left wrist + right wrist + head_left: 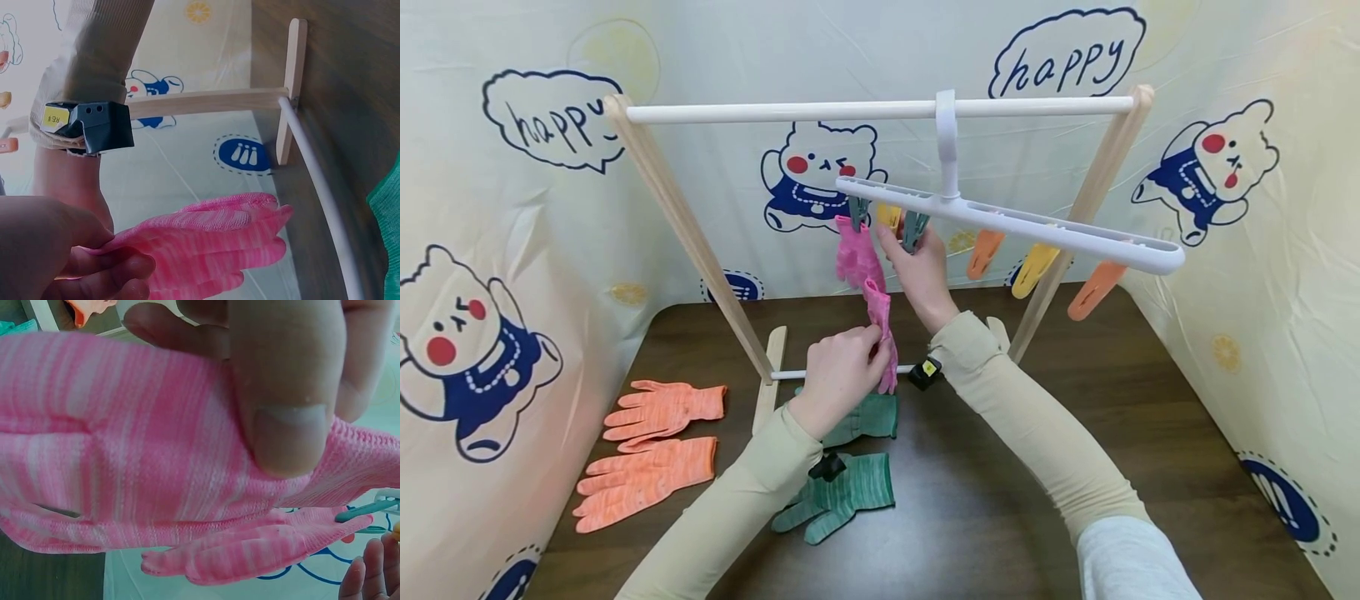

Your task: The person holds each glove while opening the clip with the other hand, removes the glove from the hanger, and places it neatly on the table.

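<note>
My left hand (838, 375) pinches a pink knit glove (880, 312) by its cuff, just below the hanger; its fingers dangle in the left wrist view. Another pink glove (859, 254) hangs from a grey-green clothespin (858, 212) at the left end of the white hanger (1000, 218). Up under the bar, my right hand (925, 271) has its thumb and fingertips on a yellow clothespin (889, 217); the grip is partly hidden. A second grey-green clothespin (914, 232) hangs in front of this hand. The right wrist view shows its fingers (374, 565) at the edge.
The hanger hooks on the white rod (775, 111) of a wooden rack (688, 233). Orange (985, 254) and yellow clothespins (1034, 271) hang toward its right end. On the brown table (1075, 483) lie orange gloves (647, 483) at left and green gloves (850, 492) near the middle.
</note>
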Tool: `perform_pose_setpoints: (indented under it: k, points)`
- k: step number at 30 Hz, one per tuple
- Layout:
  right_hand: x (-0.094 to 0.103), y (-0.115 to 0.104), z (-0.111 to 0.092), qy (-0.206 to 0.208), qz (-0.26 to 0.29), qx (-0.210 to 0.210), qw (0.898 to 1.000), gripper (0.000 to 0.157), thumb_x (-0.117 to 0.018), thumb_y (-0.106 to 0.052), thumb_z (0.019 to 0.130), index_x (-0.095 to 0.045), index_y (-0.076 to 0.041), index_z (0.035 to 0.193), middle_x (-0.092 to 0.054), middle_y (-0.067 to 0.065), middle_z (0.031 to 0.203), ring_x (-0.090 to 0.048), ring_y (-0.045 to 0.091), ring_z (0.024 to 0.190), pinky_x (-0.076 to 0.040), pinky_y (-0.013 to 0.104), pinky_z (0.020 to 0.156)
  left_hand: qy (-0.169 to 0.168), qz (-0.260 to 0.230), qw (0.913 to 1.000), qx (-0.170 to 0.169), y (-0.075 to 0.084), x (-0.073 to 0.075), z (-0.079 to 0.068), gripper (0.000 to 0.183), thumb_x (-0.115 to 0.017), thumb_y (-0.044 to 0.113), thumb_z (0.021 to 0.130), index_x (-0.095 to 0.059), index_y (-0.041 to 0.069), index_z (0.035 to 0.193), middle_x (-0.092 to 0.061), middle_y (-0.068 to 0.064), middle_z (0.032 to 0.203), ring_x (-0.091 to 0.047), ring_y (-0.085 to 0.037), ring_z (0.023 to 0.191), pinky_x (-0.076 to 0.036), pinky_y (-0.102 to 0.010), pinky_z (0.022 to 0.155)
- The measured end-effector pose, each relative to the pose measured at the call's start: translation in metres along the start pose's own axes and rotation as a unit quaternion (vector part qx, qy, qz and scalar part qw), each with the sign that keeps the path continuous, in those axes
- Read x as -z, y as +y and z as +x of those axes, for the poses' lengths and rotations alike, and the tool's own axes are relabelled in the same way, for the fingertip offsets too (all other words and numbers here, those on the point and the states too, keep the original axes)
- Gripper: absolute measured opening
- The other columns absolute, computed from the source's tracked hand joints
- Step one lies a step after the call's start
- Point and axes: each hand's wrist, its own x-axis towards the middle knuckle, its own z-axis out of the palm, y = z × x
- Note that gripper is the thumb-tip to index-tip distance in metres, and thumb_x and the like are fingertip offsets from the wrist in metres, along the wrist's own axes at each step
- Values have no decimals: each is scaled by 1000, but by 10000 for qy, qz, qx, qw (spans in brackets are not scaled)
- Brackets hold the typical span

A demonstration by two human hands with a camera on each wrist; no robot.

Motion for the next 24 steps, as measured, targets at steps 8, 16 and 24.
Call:
perform_pose_setpoints:
  k: [8,16,24]
  points:
    - [1,4,-5,-125,117,-180,9997,30,-70,-17,100,-61,0,123,-67,6,98,-62,24,80,-52,28,70,92,31,10000,-23,-2,-2,-2,23,-67,20,98,-65,14,76,-51,3,59,-50,-17,46,-34,-30,39]
    - [14,6,-20,-498,35,-338,9982,28,-64,-17,102,-62,0,123,-68,10,106,-62,20,86,-54,34,76,51,-2,10000,-38,-5,-3,-3,20,-68,19,98,-67,12,79,-50,3,59,-45,-14,45,-31,-28,40]
    - [41,15,-41,-617,-111,-432,9971,27,-60,-20,105,-62,0,123,-66,12,106,-61,17,87,-52,26,75,75,-56,9999,-117,-7,-2,-6,19,-70,19,96,-66,13,79,-52,3,60,-46,-14,45,-33,-29,40]
